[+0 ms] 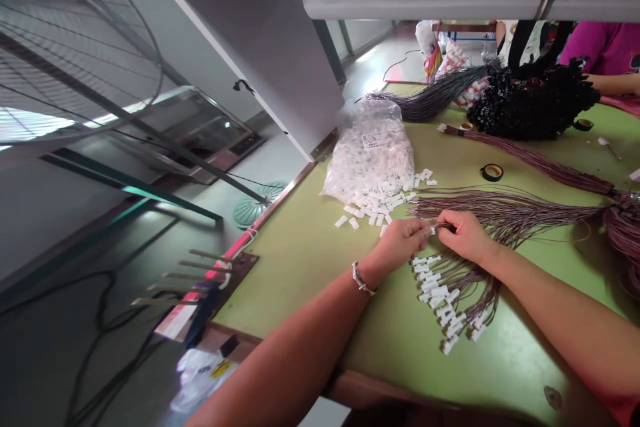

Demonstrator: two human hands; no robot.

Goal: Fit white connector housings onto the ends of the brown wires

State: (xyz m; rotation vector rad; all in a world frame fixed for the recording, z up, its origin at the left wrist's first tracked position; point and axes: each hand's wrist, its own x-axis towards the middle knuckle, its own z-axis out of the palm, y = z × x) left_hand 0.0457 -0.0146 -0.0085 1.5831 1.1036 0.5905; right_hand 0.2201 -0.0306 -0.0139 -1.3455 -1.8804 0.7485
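Observation:
Between the fingertips of my left hand (400,245) is a small white connector housing (432,231). My right hand (463,235) is pinched on thin brown wires right beside it, so the two hands nearly touch. Loose brown wires (500,205) fan out just beyond my fingers, their bare ends toward the left. Below my hands lie several wires with white connectors (439,293) on their ends. A clear plastic bag (373,147) has spilled more white housings (375,203) onto the table near my left hand.
The green table (285,280) carries a black tape roll (492,172), a taped brown wire bundle (530,153) and a heap of black parts (530,103). A pronged rack (225,280) sits at the left edge. Across the table, a person in a magenta sleeve (600,47) is partly visible.

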